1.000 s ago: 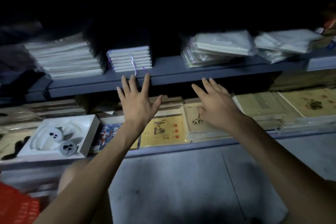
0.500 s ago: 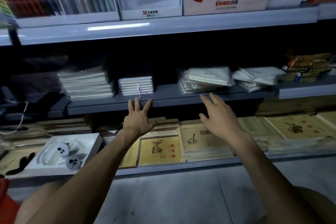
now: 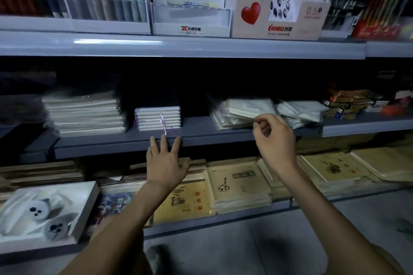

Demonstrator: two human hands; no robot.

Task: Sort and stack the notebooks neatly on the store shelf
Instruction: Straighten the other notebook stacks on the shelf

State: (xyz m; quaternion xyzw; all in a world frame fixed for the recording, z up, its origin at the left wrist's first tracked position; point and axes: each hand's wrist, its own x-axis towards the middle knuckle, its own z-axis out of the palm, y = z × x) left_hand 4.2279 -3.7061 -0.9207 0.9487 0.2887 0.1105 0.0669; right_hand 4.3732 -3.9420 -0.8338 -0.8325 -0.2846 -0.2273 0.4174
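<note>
On the grey middle shelf lie a tall stack of white notebooks at the left, a small neat stack with purple ribbons in the middle, and a loose, tilted pile of spiral notebooks in plastic wrap at the right. My left hand rests with straight fingers on the shelf's front edge, below the small stack. My right hand is raised in front of the wrapped pile, fingers curled, fingertips at the pile's front edge; a grip on it cannot be made out.
More wrapped white notebooks and small orange boxes lie further right. The top shelf holds pen display boxes. The bottom shelf carries yellow exercise books and a white box with round figures. Grey floor lies below.
The view has tilted upward, revealing the top shelf. My right hand rose from the lower shelf's level to the wrapped pile and curled its fingers. My left hand stays at the shelf edge.
</note>
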